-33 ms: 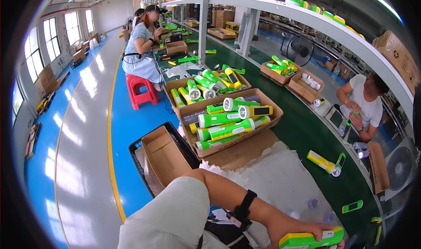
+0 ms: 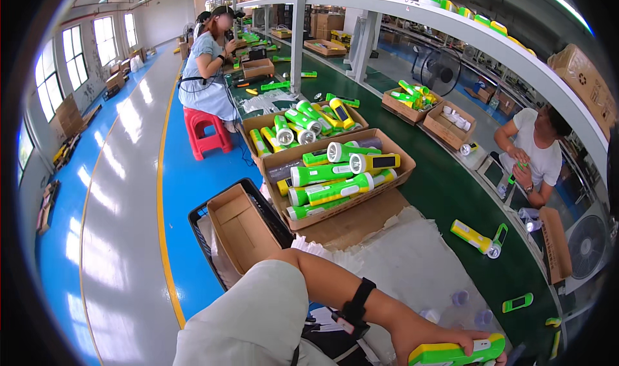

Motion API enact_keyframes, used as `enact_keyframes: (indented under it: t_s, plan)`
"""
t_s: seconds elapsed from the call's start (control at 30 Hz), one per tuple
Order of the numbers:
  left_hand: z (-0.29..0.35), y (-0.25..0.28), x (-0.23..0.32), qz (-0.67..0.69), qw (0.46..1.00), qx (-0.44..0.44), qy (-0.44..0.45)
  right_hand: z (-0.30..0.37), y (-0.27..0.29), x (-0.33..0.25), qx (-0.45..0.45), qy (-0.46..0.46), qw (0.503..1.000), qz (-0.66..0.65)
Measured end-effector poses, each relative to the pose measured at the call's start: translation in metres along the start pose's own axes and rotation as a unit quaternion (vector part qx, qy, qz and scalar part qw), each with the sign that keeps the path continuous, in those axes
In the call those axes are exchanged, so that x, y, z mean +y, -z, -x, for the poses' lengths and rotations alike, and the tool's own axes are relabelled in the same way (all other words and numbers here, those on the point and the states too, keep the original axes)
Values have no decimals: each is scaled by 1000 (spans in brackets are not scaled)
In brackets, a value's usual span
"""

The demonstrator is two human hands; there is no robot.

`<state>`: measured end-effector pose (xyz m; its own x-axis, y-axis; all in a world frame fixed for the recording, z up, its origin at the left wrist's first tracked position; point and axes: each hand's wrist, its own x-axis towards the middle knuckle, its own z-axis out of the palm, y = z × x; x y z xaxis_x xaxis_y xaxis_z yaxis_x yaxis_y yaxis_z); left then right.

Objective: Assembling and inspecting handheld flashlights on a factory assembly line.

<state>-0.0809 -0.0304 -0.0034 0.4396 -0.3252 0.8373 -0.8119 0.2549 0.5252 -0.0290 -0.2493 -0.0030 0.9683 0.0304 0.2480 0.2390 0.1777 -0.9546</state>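
Holds a smooth, long-bodied plastic flashlight [image 2: 459, 354], green with yellow edging, in the left hand [image 2: 419, 335], to the near right of the long cardboard carton [image 2: 361, 200]. Curls the fingers [image 2: 477, 335] over the rounded casing, spread only as far as its thickness. Keeps the flashlight directly beneath these fingers, touching them. Cannot tell how the right hand's fingers stand, out of view. Wears a black strap [image 2: 361, 297] on the left wrist, above a thin, wrinkled white sheet [image 2: 412, 263] on the carton's near side. Has a shallow brown cardboard box [image 2: 244, 227] to the carton's near left, set in a black lattice-sided plastic crate [image 2: 197, 232]. Has also, to the carton's right, a yellow-bodied flashlight [image 2: 471, 236] lying on the smooth green tabletop [image 2: 431, 205].
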Motion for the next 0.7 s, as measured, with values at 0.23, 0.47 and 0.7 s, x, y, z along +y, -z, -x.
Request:
enact_keyframes:
  t_s: [0.23, 0.47, 0.7]
  plan:
    - [25, 55, -24, 346, 882, -144, 288, -9, 3, -9, -106, 119, 962, 220]
    - [-2, 42, -30, 91, 947, 6, 309, -14, -68, -44, -309, 262, 817, 411]
    - [7, 46, -41, -107, 967, 21, 232, -30, -100, -42, -342, 305, 737, 496]
